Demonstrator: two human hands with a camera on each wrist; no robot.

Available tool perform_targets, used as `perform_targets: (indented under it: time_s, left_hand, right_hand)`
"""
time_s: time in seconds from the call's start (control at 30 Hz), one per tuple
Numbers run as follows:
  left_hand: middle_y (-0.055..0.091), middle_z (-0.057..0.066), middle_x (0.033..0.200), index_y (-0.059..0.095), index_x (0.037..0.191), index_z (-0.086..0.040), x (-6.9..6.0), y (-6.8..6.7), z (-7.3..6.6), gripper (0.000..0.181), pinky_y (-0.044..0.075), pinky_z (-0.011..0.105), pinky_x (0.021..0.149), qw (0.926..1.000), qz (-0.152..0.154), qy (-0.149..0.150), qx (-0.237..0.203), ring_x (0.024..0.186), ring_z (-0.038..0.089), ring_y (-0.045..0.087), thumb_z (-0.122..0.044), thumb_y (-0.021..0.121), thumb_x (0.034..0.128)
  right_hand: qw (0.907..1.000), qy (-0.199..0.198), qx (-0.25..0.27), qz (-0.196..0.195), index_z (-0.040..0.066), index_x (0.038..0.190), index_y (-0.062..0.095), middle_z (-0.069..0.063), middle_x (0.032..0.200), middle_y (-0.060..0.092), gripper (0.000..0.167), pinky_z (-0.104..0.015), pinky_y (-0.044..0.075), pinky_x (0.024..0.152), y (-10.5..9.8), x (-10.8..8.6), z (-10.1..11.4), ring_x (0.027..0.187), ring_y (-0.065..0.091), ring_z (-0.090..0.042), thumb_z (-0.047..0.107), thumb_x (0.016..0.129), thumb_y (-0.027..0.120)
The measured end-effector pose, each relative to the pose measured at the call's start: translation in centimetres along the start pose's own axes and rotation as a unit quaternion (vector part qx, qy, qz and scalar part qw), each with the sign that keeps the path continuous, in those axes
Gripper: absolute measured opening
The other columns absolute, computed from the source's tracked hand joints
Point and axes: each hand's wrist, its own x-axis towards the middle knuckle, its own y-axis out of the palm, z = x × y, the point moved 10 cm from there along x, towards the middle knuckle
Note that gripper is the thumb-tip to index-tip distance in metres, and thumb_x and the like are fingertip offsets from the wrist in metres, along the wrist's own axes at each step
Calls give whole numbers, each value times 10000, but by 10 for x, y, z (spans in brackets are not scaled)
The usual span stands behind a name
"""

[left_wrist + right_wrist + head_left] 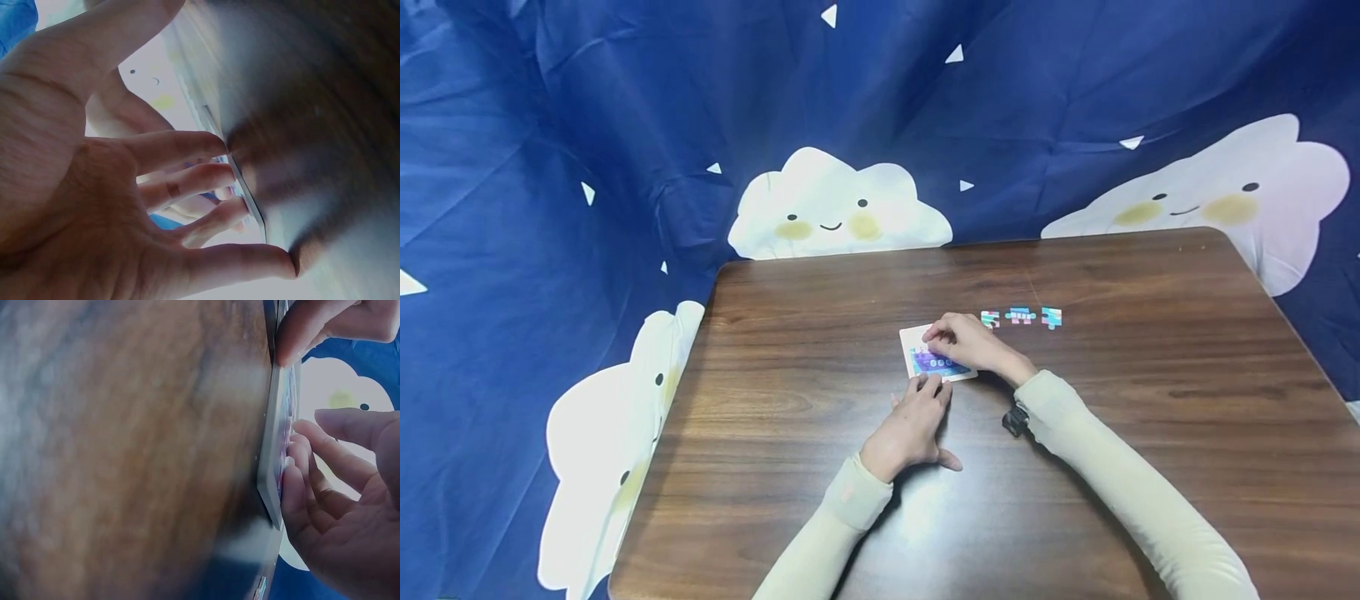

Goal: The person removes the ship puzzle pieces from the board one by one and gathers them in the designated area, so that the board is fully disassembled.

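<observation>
A small white-bordered puzzle board (910, 336) with purple and blue pieces in it lies on the table. My left hand (912, 429) rests its fingertips on the board's near edge, thumb spread out to the right; the left wrist view shows the fingers (181, 181) fairly straight against the thin board (255, 212). Over the board's upper right part is my right hand (968, 340), fingers bent. In the right wrist view its fingertips (297, 440) touch the board's face (270, 453), the thumb a little apart. No piece shows between them.
Beyond the right hand, three loose jigsaw pieces lie in a row: one (990, 319) close by the hand, a middle one (1021, 316) and a right one (1052, 317). The brown wooden table (775, 350) has a blue cloud-patterned curtain (880, 100) behind and at its sides.
</observation>
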Motion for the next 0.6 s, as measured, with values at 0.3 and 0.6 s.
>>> perform_targets:
  time_s: [0.3, 0.6]
  left_hand:
    - [533, 89, 1334, 552, 1450, -66, 0, 2, 1, 1116, 590, 655, 894, 10000, 15, -22, -66, 1360, 329, 465, -619, 962, 571]
    - [529, 94, 1357, 530, 1482, -56, 1, 2, 1, 1141, 578, 669, 919, 9999, 95, -58, -98, 1382, 339, 455, -617, 958, 585]
  right_hand:
    - [9996, -101, -199, 151, 111, 1090, 790, -55, 994, 688, 141, -280, 470, 763, 4, -3, 5, 836, 583, -144, 142, 986, 701]
    - [9995, -185, -233, 133, 97, 1084, 787, -73, 985, 688, 138, -287, 469, 761, 2, -3, 7, 833, 584, -146, 119, 972, 708]
